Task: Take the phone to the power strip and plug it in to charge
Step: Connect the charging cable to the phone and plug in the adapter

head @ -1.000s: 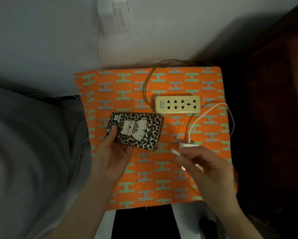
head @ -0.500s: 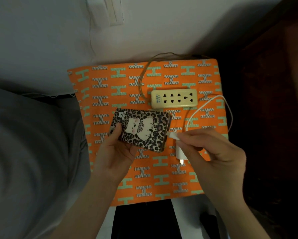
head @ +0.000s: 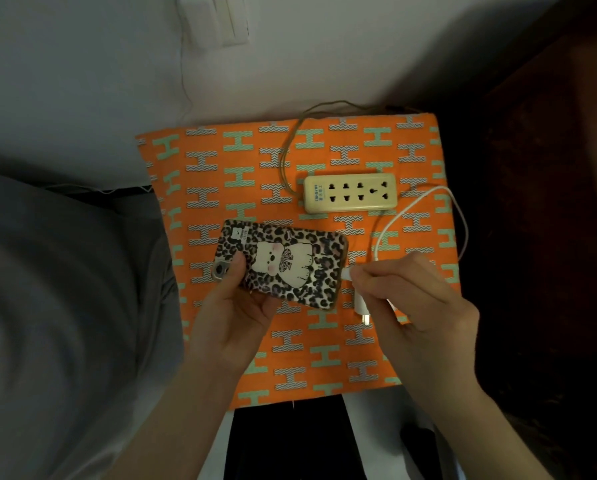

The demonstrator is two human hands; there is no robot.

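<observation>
Phone [head: 283,265] clamped in left hand [head: 234,313]; cable tip [head: 347,273], pinched by right hand [head: 418,306], now brought against its end, seemingly seated. Adapter [head: 361,303] beneath right fingers, not yet in power strip [head: 350,193] beyond.

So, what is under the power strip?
The power strip lies flat on the orange cloth. What the cloth covers cannot be seen.

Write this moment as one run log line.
left hand: holds phone | right hand: cable plug at phone end | adapter: unplugged | power strip: empty
</observation>
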